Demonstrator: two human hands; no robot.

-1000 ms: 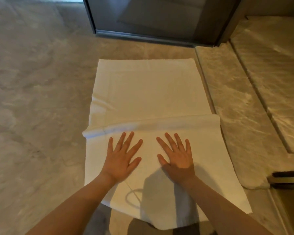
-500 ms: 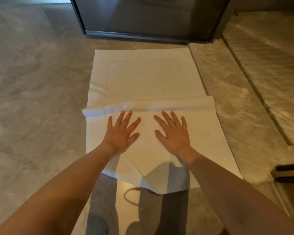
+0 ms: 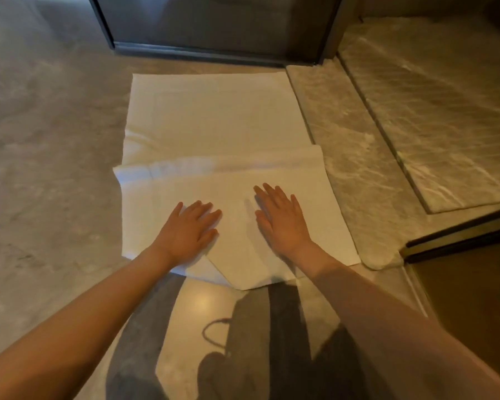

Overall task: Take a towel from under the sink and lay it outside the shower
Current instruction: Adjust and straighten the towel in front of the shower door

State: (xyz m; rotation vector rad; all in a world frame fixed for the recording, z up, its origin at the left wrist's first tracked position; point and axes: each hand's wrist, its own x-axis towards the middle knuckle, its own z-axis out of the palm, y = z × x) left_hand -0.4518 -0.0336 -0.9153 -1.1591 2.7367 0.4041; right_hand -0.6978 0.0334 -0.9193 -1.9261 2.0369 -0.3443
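1. Head view looked down on a white towel (image 3: 214, 125) spread on the marbled floor (image 3: 46, 140), its far edge lying just short of the dark shower frame (image 3: 214, 51).
2. No container showed; only the towel lay on the floor, with a raised stone step (image 3: 344, 134) along its right side.
3. The towel's near part was folded over the rest, with a raised crease (image 3: 214, 166) running across just beyond the fingertips, and its near edge sat unevenly by the person's wrists.
4. The left hand (image 3: 185, 235) lay palm down on the near left of the towel, fingers (image 3: 205, 210) stretched out and close together, gripping nothing.
5. The right hand (image 3: 283, 223) lay flat beside it, apart from the left, fingers (image 3: 272, 194) slightly spread on the cloth and holding nothing.
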